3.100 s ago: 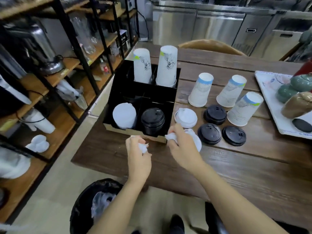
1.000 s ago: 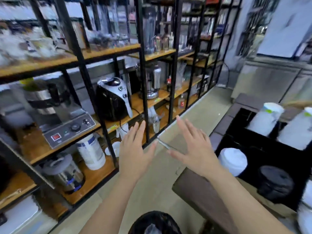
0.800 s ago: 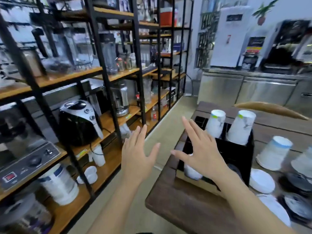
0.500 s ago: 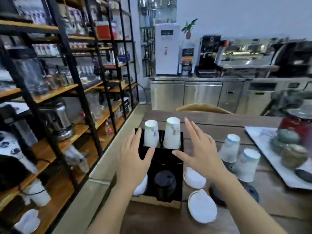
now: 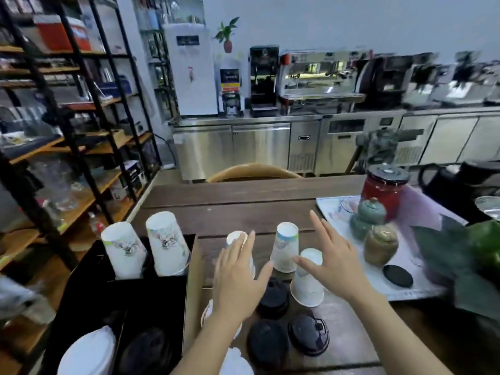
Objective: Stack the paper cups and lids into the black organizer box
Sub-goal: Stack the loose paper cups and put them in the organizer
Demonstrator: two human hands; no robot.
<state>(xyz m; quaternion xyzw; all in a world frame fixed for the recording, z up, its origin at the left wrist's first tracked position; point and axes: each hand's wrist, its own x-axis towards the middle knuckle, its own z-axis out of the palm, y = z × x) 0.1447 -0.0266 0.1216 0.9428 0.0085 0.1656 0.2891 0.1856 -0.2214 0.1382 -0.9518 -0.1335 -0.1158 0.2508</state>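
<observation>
The black organizer box [image 5: 151, 296] sits at the lower left, with two stacks of upside-down paper cups [image 5: 123, 250] [image 5: 166, 243] in its far slots, white lids [image 5: 88, 353] and black lids [image 5: 147, 353] in its near slots. Three upside-down cups stand loose on the wooden table [image 5: 243, 204]: one [image 5: 235, 239] behind my left hand, one in the middle [image 5: 285, 250], one [image 5: 307, 286] under my right hand. Black lids [image 5: 308, 335] [image 5: 266, 343] [image 5: 273, 297] lie in front. My left hand [image 5: 236, 285] and right hand [image 5: 328, 262] hover flat, fingers spread, holding nothing.
A white tray [image 5: 414, 272] at the right carries ceramic jars [image 5: 380, 244], a red pot [image 5: 385, 185] and a black lid [image 5: 397, 276]. Green leaves [image 5: 470, 253] overlap its right side. Black shelving [image 5: 67, 131] runs along the left; steel counters [image 5: 259, 142] and a chair back [image 5: 251, 173] lie beyond the table.
My view has swung from the shelves on the left back to the table. Both open hands moved right, from over the organizer box to above the loose cups and lids.
</observation>
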